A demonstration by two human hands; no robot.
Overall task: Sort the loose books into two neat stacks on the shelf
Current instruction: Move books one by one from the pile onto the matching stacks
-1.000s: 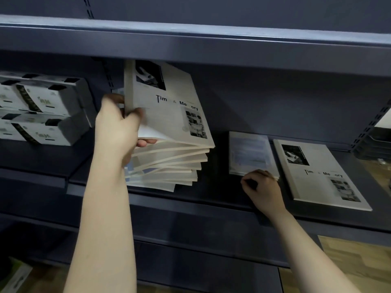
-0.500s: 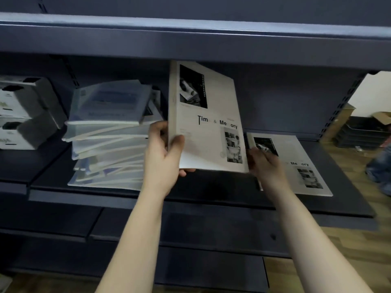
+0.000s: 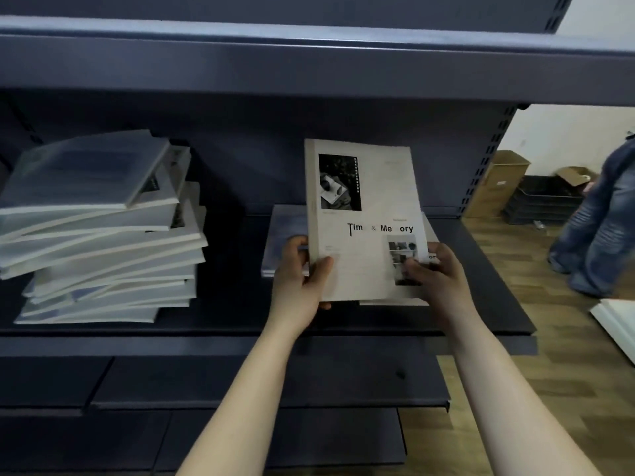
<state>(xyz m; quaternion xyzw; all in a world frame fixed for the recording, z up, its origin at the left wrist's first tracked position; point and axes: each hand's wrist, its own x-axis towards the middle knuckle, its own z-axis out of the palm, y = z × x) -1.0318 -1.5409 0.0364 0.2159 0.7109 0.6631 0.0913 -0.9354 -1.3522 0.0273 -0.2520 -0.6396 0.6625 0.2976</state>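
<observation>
A cream book titled "Time & Memory" is tilted up over the right part of the dark shelf. My left hand grips its lower left corner, thumb on the cover. My right hand holds its lower right corner, fingers curled over the cover. Under it lies a second cream book, mostly hidden. A bluish book lies flat just left of them. An untidy pile of several books stands at the shelf's left.
The upper shelf board hangs low over the books. Lower shelf boards jut out below my arms. On the wooden floor at the right are a cardboard box, dark crates and a person's jeans-clad legs.
My left hand carried the cream book rightward from the pile to above the second cream book. My right hand left the bluish book and now holds the cream book's right corner.
</observation>
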